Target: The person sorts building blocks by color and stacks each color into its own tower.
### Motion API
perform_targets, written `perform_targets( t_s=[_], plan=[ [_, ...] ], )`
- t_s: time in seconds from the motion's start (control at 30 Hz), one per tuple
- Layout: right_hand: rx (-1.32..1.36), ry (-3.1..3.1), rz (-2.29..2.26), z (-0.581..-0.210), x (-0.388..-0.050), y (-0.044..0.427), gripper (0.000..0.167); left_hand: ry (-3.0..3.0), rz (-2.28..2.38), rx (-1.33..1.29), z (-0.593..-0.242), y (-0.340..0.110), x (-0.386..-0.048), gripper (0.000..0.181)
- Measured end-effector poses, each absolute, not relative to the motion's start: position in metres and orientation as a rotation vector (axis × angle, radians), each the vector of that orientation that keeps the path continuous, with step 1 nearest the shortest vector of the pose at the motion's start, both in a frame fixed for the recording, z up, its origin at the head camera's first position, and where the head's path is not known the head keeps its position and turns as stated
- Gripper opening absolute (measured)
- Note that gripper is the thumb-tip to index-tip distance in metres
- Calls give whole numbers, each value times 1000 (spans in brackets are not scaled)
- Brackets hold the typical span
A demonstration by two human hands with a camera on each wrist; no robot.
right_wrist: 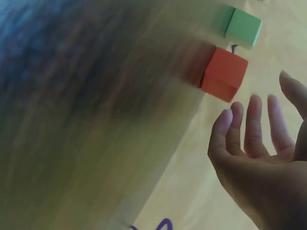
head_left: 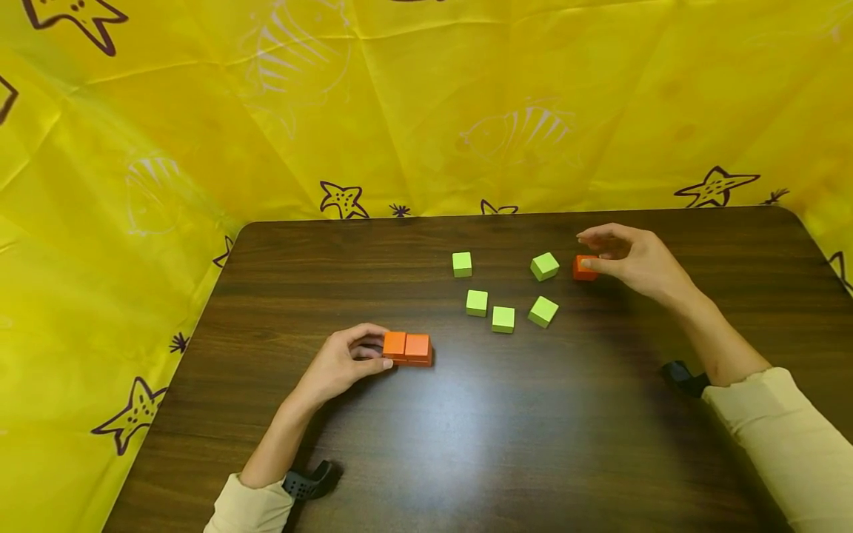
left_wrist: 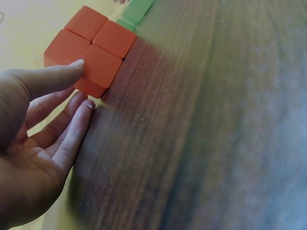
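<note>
My left hand (head_left: 340,365) pinches the left end of a small two-high block of orange cubes (head_left: 417,346), thumb at the near side. In the left wrist view, the thumb tip lies against the orange cubes (left_wrist: 103,62), and the lower fingers hang loosely below them. A single red-orange cube (head_left: 584,271) stands at the back right. My right hand (head_left: 643,263) is spread around that cube's right side. The right wrist view shows a gap between the fingers of the right hand (right_wrist: 259,153) and the red-orange cube (right_wrist: 224,74).
Several light green cubes lie scattered mid-table, among them one green cube (head_left: 503,319) near the orange ones and another green cube (head_left: 545,266) beside the single red-orange cube. The dark wooden table (head_left: 466,437) meets a yellow patterned cloth (head_left: 426,111) at its back and sides.
</note>
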State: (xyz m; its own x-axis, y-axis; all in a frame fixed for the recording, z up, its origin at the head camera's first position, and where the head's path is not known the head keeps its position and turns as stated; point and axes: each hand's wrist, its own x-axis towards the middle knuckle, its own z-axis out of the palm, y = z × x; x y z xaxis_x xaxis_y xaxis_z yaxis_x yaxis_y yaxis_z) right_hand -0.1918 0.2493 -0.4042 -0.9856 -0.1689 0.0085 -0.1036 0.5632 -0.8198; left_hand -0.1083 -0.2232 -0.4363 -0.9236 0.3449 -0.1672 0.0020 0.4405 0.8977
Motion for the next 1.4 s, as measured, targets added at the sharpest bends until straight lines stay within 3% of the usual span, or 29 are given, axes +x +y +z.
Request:
perform_targets(
  t_s=[0.8,1.4],
  plan=[
    [-189,2672,-1230,-416,-199,261,50,2365,1485,294,-437,-223,-108,40],
    [-169,2760,-1100,-417,-200,262,44,2367,1483,286,-436,-223,-109,40]
  ],
)
